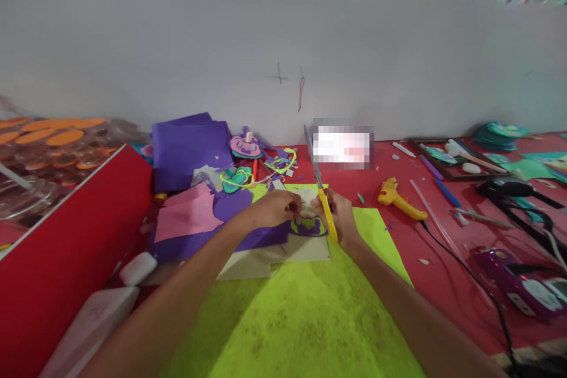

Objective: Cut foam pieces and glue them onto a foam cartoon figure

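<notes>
Centrally, small pale felt piece [305,201] pinched in left-hand fingers [292,208]; right fingers [330,204] around yellow-handled scissors [321,192].

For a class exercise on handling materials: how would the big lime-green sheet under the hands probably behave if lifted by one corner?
The lime-green sheet looks thin and lies flat on the red table, so it would probably droop, not stay stiff. It seems light for its size. Its felt-like surface suggests it would drag, not slide, if pushed.
</notes>
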`<state>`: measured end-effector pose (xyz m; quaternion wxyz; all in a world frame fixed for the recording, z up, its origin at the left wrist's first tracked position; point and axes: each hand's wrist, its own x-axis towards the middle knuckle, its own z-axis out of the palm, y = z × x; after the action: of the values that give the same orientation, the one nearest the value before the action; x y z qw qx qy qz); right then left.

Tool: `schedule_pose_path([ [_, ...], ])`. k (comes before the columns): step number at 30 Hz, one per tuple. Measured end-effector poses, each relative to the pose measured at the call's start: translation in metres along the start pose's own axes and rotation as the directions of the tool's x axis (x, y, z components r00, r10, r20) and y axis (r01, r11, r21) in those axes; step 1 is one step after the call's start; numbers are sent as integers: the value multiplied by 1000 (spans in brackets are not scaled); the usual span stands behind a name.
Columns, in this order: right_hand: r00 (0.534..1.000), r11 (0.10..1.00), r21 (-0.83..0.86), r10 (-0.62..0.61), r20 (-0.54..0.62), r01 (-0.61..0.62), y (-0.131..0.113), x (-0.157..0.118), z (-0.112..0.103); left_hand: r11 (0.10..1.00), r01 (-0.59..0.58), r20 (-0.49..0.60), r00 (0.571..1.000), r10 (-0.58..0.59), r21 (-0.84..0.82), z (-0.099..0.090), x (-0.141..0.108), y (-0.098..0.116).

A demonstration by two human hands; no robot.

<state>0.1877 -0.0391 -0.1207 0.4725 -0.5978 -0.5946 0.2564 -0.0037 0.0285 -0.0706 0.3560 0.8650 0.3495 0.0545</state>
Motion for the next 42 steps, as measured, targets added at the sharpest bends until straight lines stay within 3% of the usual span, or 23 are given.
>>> schedule_pose_path([
  [12,1000,1000,-13,7,6,-7,0,0,0,999,17,48,999,-19,31,6,1,2],
  [20,1000,1000,1,10,-3,-10,-4,0,-1,997,-35,82,996,28,76,3,-3,9],
  [22,1000,999,32,9,-1,-9,-7,-2,-3,1000,-18,20,1000,18,9,-1,-4,12],
  [25,999,987,154,33,31,-38,-10,-6,-1,990,-9,-169,986,-14,-139,-9,-4,16],
  [28,994,920,382,63,83,-91,-14,-14,6,963,-85,-348,937,-10,-257,-20,-4,21],
  [32,991,784,607,80,107,-128,-26,-25,16,914,-186,-494,869,-17,-359,-30,-7,31],
  [38,989,802,587,26,145,-107,-33,-34,21,799,-295,-581,809,-83,-524,-33,-11,44],
  [42,987,826,554,17,160,-104,-27,-35,25,797,-333,-643,761,-88,-504,-32,-11,44],
])
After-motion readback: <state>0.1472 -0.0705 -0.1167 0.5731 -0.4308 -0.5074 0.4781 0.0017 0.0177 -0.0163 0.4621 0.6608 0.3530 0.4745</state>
